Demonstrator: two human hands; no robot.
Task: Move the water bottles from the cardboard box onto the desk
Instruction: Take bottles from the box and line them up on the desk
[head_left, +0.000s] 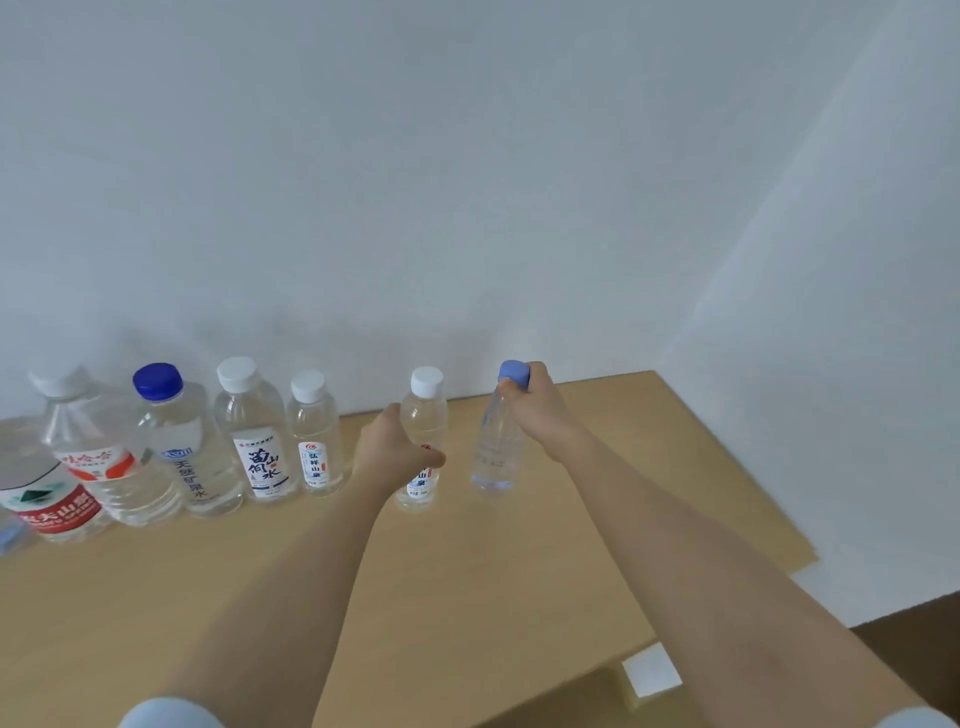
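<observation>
The left hand curls round the white-capped bottle; the right hand seemingly grips the blue-capped bottle by its neck.

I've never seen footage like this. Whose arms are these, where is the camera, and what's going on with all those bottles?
There is no machine here. These are a person's two bare arms, filmed by one wide-angle camera worn on the head, looking forward and down. The left hand grips the body of a small white-capped bottle. The right hand holds a pale-blue-capped bottle at its top, around the neck and cap. Both bottles are upright at the wooden desk. To the left, five more water bottles stand in a row along the white wall.
</observation>
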